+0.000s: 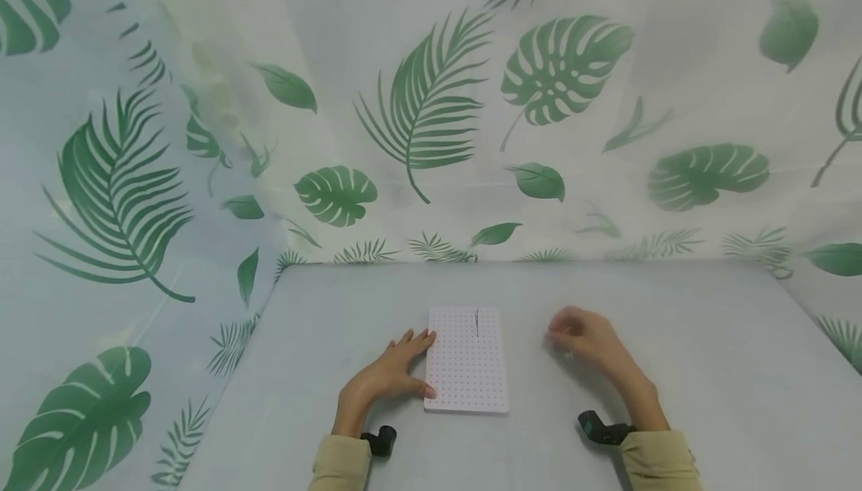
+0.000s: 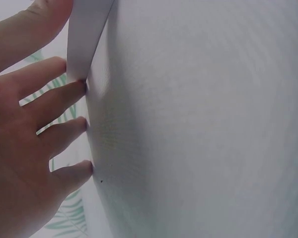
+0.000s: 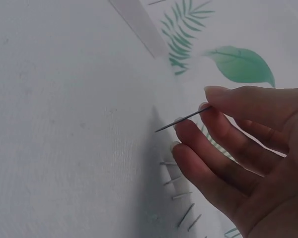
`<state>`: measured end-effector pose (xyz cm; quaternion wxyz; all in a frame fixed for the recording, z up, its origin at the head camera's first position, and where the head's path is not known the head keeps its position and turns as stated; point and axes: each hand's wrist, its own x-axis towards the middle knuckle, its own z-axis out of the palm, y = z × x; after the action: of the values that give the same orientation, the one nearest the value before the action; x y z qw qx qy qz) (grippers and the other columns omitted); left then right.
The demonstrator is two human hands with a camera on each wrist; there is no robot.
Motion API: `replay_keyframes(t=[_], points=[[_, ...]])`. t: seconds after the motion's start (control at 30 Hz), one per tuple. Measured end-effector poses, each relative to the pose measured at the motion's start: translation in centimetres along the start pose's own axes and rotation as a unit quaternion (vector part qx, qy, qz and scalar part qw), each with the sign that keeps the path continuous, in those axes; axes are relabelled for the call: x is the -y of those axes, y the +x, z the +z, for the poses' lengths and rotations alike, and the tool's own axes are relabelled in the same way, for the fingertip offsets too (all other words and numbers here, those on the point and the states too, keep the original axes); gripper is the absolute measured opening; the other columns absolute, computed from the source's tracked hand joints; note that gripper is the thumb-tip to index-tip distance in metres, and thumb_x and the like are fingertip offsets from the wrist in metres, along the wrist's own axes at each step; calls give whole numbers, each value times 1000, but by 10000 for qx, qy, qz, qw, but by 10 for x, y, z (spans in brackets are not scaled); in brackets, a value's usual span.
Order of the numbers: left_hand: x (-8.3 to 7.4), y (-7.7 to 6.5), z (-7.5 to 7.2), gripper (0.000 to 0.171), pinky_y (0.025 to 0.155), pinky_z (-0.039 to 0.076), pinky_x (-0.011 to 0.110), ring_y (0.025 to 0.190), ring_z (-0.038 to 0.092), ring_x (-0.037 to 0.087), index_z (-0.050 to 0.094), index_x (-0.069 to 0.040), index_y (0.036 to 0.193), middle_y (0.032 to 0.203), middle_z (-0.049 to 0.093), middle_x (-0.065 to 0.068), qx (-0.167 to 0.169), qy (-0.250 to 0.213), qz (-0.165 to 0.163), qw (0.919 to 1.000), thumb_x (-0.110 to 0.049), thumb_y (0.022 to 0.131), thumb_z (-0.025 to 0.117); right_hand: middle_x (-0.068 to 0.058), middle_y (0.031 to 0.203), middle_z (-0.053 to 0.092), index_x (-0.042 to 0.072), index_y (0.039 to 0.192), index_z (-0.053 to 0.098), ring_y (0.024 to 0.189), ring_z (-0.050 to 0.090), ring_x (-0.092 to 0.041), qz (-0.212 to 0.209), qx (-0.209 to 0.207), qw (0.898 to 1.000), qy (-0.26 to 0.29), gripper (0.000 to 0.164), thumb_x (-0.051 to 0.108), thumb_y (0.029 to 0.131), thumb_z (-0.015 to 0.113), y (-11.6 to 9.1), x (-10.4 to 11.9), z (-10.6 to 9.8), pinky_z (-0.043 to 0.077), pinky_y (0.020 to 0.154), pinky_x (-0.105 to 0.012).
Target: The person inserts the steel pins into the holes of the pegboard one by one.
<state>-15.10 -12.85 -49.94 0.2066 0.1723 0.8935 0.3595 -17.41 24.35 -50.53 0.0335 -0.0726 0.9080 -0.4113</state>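
A white block-like board (image 1: 465,371) with a grid of small dots lies on the table. Near its top right, a thin dark pin (image 1: 477,321) shows against the surface. My left hand (image 1: 385,377) is spread along the board's left side, with the thumb at the lower corner. In the left wrist view, its fingertips touch the table beside the board's side wall (image 2: 87,39). Right of the board, my right hand (image 1: 586,337) pinches a thin metal pin (image 3: 184,120) between thumb and index finger, pointed end outward and above the table.
Several loose pins (image 3: 186,215) lie on the pale table (image 1: 707,356) beneath the right hand. A leaf-print curtain (image 1: 458,221) closes off the back and left side. Each wrist wears a black camera, such as the one on the right wrist (image 1: 602,429).
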Motion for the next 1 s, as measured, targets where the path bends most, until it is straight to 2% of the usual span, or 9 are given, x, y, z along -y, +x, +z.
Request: replay_keyframes(t=[0.23, 0.47, 0.77, 1.0], points=[[-2, 1, 0, 97, 128, 7, 61, 159, 13, 41, 39, -7, 159, 168, 30, 13, 51, -33, 19, 10000, -21, 77, 89, -8, 87, 72, 7, 94, 68, 65, 63, -14, -62, -140, 9997, 166, 12, 12, 89, 77, -3, 5, -2, 52, 54, -27], [-6, -1, -4, 98, 126, 12, 65, 158, 16, 41, 40, -7, 158, 167, 32, 13, 46, 97, -95, 9999, -23, 75, 90, -7, 87, 73, 7, 92, 68, 67, 64, -11, -341, -248, 9988, 256, 12, 12, 88, 79, -5, 13, 1, 53, 54, -26], [-8, 1, -7, 101, 126, 17, 64, 158, 18, 40, 37, -10, 160, 168, 31, 13, 140, 396, -166, 9990, -31, 77, 90, -3, 85, 72, 12, 90, 69, 69, 63, -10, -550, -325, 9980, 11, 11, 13, 88, 79, 1, 15, 6, 52, 58, -24], [-9, 5, -11, 105, 126, 17, 63, 159, 15, 40, 34, -10, 161, 169, 30, 11, 256, 530, -202, 9981, -30, 75, 92, -2, 88, 73, 13, 92, 69, 75, 65, -12, -618, -241, 9977, -165, 10, 12, 88, 79, 4, 20, 10, 53, 62, -25]])
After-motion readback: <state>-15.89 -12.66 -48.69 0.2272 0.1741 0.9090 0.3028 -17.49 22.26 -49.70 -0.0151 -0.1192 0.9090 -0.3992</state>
